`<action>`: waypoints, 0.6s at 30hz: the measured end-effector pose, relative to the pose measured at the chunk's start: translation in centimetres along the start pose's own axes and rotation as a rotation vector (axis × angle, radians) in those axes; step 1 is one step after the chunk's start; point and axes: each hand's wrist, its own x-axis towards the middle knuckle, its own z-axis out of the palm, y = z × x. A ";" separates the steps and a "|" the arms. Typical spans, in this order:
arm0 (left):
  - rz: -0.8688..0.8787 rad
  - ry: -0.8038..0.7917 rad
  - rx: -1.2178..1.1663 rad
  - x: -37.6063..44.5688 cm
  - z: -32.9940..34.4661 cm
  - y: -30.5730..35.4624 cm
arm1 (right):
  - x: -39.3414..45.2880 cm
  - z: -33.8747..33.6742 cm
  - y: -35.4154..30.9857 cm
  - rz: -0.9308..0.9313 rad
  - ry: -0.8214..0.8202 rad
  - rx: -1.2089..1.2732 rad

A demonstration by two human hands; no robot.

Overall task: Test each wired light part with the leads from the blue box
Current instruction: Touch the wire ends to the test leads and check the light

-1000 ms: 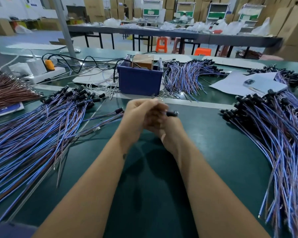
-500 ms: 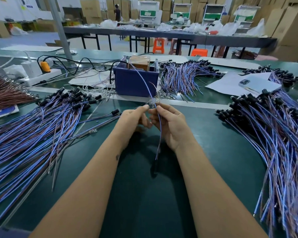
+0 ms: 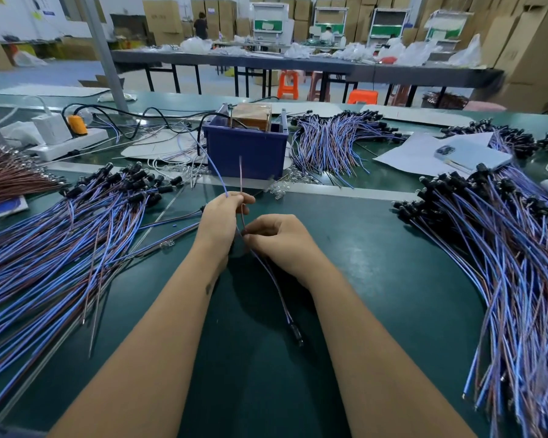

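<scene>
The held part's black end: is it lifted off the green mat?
No: the black end lies on the green mat, below both hands.

Bare dark green table mat [image 3: 377, 279] lies open at centre and toward 6 o'clock. Heaped blue-and-brown wired light parts flank it at 9 o'clock [image 3: 60, 248] and 3 o'clock [image 3: 503, 263]; the dark blue plastic box [image 3: 246, 150] blocks 12 o'clock.

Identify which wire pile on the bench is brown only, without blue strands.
The brown pile at the far left edge, beyond the big blue-and-brown pile; every other pile mixes blue with brown.

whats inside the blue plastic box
A brown block sticks up out of the blue plastic box. The box walls hide whatever sits lower down.
</scene>
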 end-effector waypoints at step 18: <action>0.150 -0.063 0.111 -0.4 -0.2 -0.7 | 0.7 0.3 0.7 -0.028 0.313 0.068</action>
